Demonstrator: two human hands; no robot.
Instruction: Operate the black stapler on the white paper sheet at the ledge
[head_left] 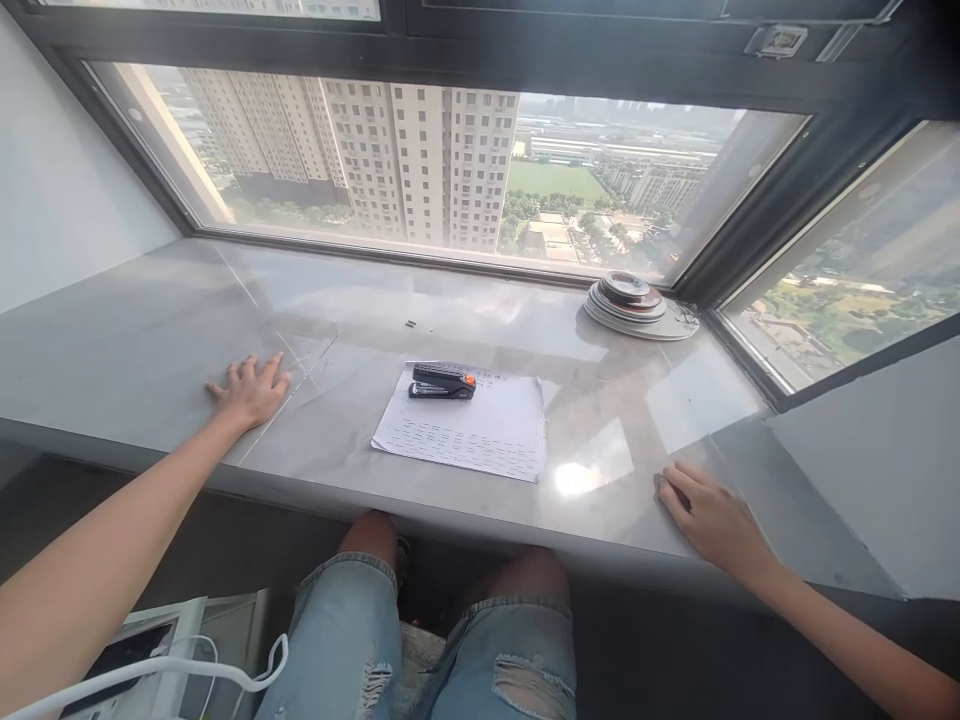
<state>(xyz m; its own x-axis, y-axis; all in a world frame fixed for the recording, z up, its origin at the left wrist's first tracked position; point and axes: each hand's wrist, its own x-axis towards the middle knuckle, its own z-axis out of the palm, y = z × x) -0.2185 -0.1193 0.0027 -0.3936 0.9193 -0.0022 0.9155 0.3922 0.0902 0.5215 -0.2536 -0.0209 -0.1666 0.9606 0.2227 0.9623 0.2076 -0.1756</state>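
My left hand (251, 389) lies flat on the grey stone sill (150, 340), fingers spread, holding nothing. Near the sill's front edge at the right rests my right hand (709, 515), fingers stretched flat, also holding nothing. Between the two hands lies a sheet of printed paper (469, 432). A black stapler with an orange tip (442, 381) sits on the paper's far left corner. Both hands are well apart from the paper and stapler.
A stack of plates (637, 305) stands at the back right by the window frame. Some small dark bits (411, 324) lie behind the paper. Below the sill are my knees in torn denim shorts (420, 640) and a white device with a cable (142, 665) at lower left.
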